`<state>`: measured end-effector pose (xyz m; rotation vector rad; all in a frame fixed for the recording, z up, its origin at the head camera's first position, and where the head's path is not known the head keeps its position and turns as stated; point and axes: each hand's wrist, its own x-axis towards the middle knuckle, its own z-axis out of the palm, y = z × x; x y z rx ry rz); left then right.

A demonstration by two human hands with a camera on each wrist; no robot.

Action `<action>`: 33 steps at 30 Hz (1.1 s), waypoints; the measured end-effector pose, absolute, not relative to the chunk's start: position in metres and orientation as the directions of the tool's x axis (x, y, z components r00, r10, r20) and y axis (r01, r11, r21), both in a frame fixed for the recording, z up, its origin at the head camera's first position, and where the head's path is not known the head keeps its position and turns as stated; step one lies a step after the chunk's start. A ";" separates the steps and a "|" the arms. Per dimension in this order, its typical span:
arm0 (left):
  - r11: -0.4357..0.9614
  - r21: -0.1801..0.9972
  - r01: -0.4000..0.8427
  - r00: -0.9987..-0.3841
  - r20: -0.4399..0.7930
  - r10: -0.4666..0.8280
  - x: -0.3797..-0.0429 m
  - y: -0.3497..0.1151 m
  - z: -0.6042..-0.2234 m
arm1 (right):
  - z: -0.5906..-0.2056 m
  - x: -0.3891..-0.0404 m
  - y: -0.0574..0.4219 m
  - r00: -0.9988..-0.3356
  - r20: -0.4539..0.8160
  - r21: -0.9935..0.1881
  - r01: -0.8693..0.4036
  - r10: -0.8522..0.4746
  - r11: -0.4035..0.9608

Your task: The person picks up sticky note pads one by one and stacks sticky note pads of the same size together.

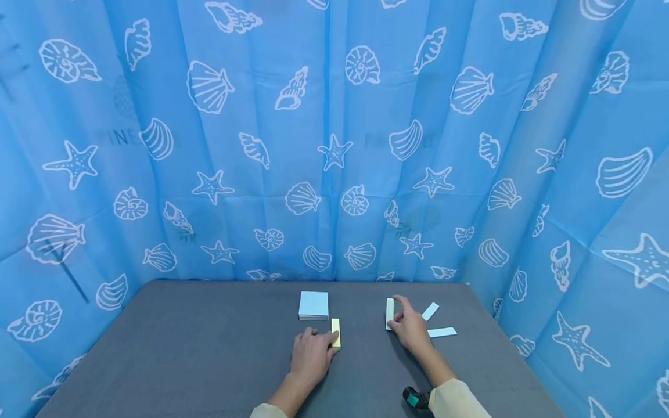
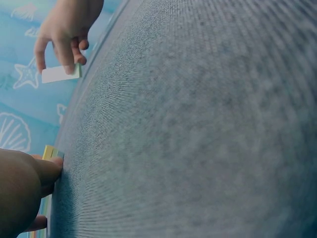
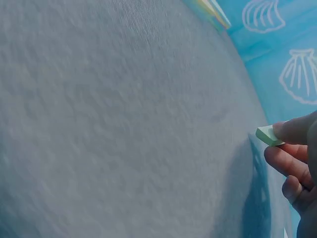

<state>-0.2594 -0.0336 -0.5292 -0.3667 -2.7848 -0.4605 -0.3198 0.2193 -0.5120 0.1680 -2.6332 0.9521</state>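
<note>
My left hand (image 1: pixel 310 355) rests low over the table, thumb and index finger pinching a narrow yellow sticky-note pad (image 1: pixel 335 326). Just beyond that pad lies a square light-blue stack of sticky notes (image 1: pixel 313 304); its layered coloured edges show in the right wrist view. Farther right, my right hand (image 1: pixel 410 330) pinches a narrow pale green sticky-note pad (image 1: pixel 389 313) by its ends. In the right wrist view this pad (image 3: pixel 268 135) shows a green side, held above the table with a shadow below. The left wrist view shows its white face (image 2: pixel 56 75).
Two light-blue strips (image 1: pixel 442 332) lie on the grey table (image 1: pixel 209 348) right of my right hand. A dark device with a green patch (image 1: pixel 415 398) is by the right sleeve. A blue shell-patterned curtain (image 1: pixel 334 174) hangs behind the table and along its right side.
</note>
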 end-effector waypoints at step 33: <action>0.892 0.350 0.284 -0.907 0.401 0.132 -0.260 -0.034 -0.532 | -0.515 -0.299 0.134 -0.969 0.073 -0.961 -0.132 -0.236 0.244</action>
